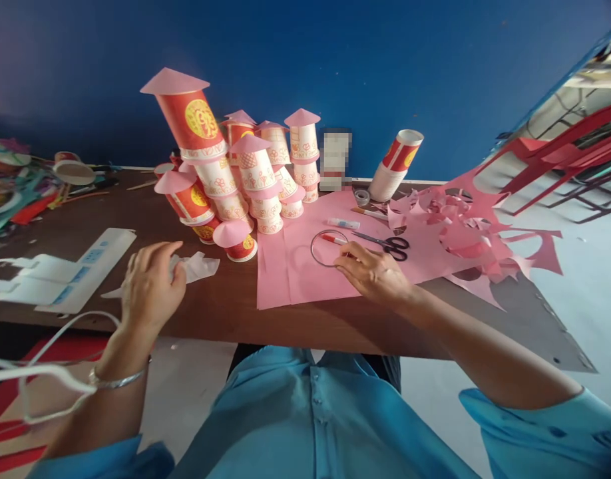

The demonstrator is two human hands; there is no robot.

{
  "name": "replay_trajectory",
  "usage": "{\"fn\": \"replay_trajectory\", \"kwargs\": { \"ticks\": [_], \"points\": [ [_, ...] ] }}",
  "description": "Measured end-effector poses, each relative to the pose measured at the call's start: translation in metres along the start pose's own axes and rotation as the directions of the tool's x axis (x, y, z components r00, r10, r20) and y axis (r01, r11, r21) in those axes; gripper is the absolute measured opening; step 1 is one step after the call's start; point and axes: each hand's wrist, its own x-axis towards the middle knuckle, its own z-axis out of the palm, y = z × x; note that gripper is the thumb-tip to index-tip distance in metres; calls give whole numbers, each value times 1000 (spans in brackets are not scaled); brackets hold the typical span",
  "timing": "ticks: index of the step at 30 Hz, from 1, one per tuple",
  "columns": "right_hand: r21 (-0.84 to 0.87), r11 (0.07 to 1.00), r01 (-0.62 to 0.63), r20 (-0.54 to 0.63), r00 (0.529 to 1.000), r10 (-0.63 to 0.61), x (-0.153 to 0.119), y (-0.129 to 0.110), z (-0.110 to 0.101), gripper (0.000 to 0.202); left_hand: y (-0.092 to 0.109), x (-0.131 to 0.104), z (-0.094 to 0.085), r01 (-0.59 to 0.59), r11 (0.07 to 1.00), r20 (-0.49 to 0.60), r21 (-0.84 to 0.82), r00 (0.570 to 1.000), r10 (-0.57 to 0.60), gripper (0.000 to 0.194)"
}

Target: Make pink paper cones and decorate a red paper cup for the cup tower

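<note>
A ring (312, 247) is pinched between the thumb and fingers of the right hand (368, 266) and is held over the pink paper (273, 276). A red pen (330, 237) is seen through it. The scissors (396, 247) are laid just beyond that hand, near the tube (343, 224). The left hand (153, 283) is held loosely spread, thumb apart from fingers, beside the film (200, 266); whether the film is touched cannot be told. Cup towers (216, 176) are stood farther back, between the hands.
</note>
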Motion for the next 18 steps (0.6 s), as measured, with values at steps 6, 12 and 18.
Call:
{"fn": "replay_trajectory", "kwargs": {
  "ticks": [6, 12, 18],
  "points": [
    [41, 998, -54, 21, 998, 53, -26, 15, 1, 29, 51, 6, 18, -274, 957, -12, -90, 962, 274, 55],
    [-121, 990, -77, 30, 996, 81, -36, 29, 1, 25, 122, 12, 47, -617, 773, 315, -149, 711, 628, 24],
    [-287, 874, -391, -106, 920, 377, -47, 84, -23, 33, 159, 15, 77, -699, 682, 495, -215, 524, 693, 24]
  ]
}}
